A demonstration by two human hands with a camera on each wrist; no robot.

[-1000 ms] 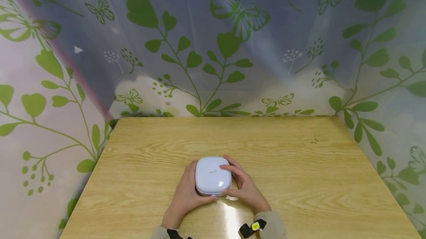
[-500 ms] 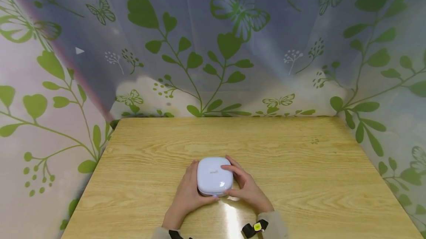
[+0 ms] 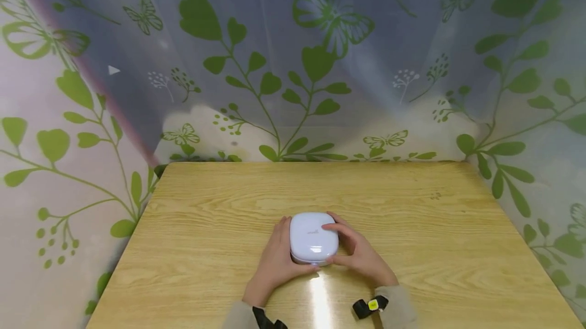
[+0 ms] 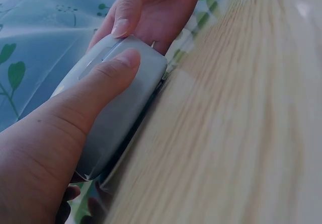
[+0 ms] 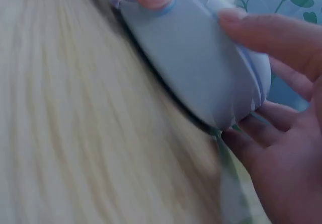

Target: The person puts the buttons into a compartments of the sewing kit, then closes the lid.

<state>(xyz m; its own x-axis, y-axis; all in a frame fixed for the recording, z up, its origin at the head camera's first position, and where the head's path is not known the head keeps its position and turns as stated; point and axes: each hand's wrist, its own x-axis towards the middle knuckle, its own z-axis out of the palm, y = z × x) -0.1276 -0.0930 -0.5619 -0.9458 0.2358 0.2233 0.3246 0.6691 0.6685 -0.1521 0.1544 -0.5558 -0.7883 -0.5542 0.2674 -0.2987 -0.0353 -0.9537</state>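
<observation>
A glossy pale blue-white case (image 3: 314,238), square with rounded corners, lies lid up between both hands near the front middle of the table. Small faint lettering marks its lid. My left hand (image 3: 277,260) grips its left side, and the thumb reaches along the front face, by a small button. From the right, my right hand (image 3: 361,255) holds it: a finger lies over the lid's edge and the thumb presses the front right corner near the lid seam. In the left wrist view a dark line runs beneath the case (image 4: 128,90); I cannot tell whether it touches the table.
The wood-grain table (image 3: 206,202) stretches out on all sides of the hands. A curtain (image 3: 293,64) printed with green leaves and butterflies hangs behind its far edge and along both sides. Bright light reflects off the wood in front of the case.
Both hands have shifted the case to the right and very slightly away over the last half second, keeping the same hold. The case stays closed.
</observation>
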